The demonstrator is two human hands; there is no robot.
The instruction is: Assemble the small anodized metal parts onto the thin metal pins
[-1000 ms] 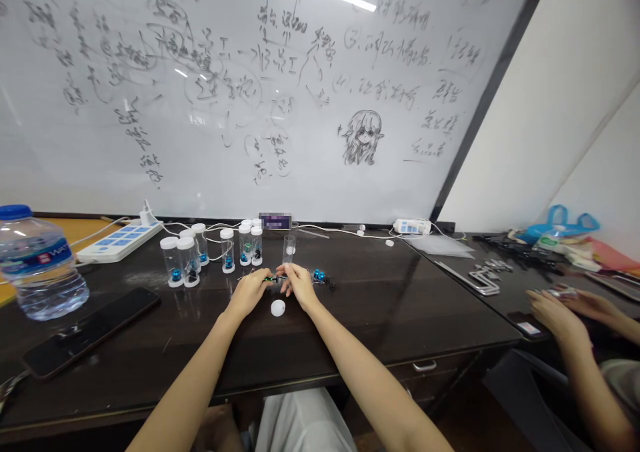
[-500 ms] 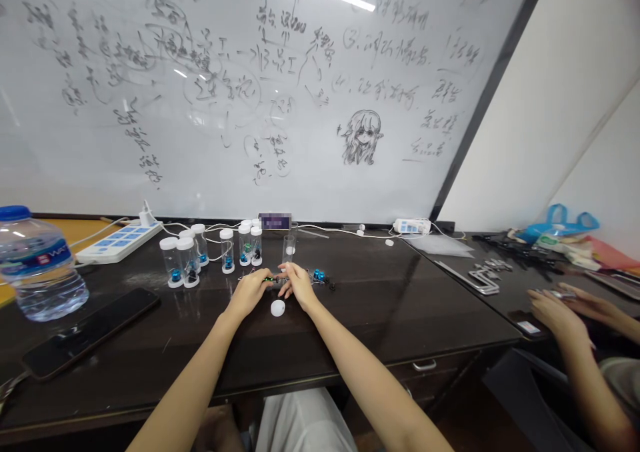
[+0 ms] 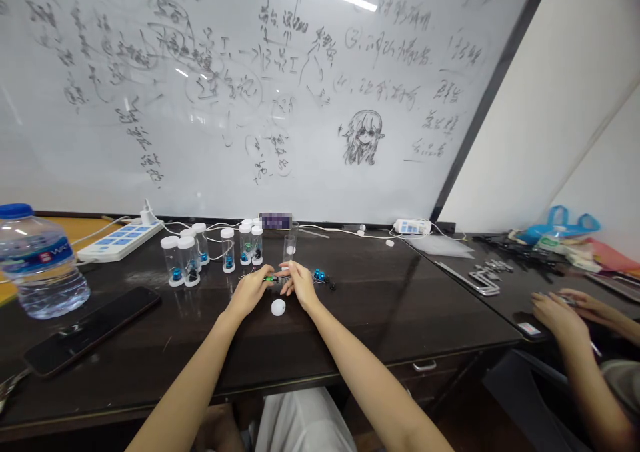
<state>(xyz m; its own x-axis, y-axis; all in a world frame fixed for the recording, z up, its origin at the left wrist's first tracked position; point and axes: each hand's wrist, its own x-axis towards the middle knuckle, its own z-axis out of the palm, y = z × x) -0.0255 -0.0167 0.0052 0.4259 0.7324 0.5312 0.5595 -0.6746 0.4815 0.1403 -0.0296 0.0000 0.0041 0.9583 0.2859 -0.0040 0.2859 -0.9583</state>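
Observation:
My left hand [image 3: 250, 291] is closed in a pinch on a small green part with a thin dark and metal end [image 3: 271, 279], too small to name. Its thin end points at my right hand [image 3: 301, 287], whose fingers are curled around that end; what they grip is mostly hidden. In front of both hands lies a round white cap [image 3: 279, 307]. Small blue parts [image 3: 319, 275] and black bits [image 3: 333, 285] lie just right of my right hand. Behind the hands stands a clear tube [image 3: 289, 245]. Thin wires stick out past my left hand.
Several capped clear tubes [image 3: 228, 251] with blue parts inside stand at left, beside a power strip [image 3: 120, 239]. A phone [image 3: 93, 332] and water bottle [image 3: 45, 269] are further left. At right are metal pieces [image 3: 483, 280] and a co-worker's hands [image 3: 563, 315].
My hands stay almost in place, with a slight shift of the right fingers at the small part. At right, the co-worker's hands have moved a little.

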